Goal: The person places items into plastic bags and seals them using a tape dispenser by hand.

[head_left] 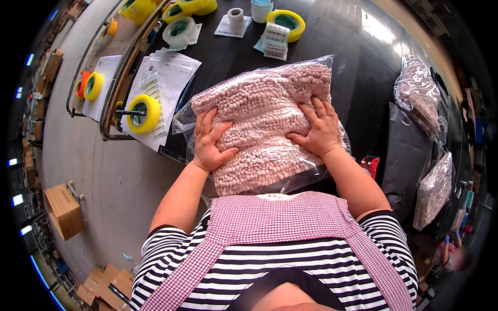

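Glossy black table | nubby pink mat in crinkly clear bag | left grip, right grip open, pressing flat

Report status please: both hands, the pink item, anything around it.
Left hand and right hand flat, fingers spread, pressing on bagged pink mat. Mat lies on black table. Label sheets and yellow tape roll beyond it, apart.

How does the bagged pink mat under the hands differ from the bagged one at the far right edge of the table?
The pink mat under the hands lies flat in mid-table, pressed by the left hand and right hand; the right-edge bag is untouched. The first looks large and faces the camera; the second looks narrow, seen edge-on by the black sheet. Both are nubby fabric in clear plastic.
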Motion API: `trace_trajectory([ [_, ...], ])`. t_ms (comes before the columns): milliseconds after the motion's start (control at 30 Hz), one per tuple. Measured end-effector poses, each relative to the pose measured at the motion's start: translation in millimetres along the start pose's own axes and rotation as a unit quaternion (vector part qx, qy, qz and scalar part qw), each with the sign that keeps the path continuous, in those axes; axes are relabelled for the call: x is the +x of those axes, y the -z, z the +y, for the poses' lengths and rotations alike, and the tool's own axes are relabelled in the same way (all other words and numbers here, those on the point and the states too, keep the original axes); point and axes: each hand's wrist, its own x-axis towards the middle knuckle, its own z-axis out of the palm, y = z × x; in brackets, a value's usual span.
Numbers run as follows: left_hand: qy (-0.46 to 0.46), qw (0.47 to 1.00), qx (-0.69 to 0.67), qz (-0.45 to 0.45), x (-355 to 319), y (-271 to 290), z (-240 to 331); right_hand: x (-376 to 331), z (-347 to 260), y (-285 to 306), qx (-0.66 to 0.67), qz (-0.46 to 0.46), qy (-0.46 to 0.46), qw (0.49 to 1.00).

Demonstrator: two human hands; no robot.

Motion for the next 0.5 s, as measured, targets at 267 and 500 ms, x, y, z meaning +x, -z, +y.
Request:
trace_trajectory([
  [267, 0.026, 1.0, -0.012, 0.0, -8.1, -1.8, -0.3, -4.8, -2.7, -1.6, -0.007, 0.0, -0.004, 1.0],
  [500, 0.017, 1.0, 0.0, 0.014, -9.2, -2.1, -3.8, -4.6, -4.0, -3.6, -0.015, 0.028, -0.003, 1.0],
])
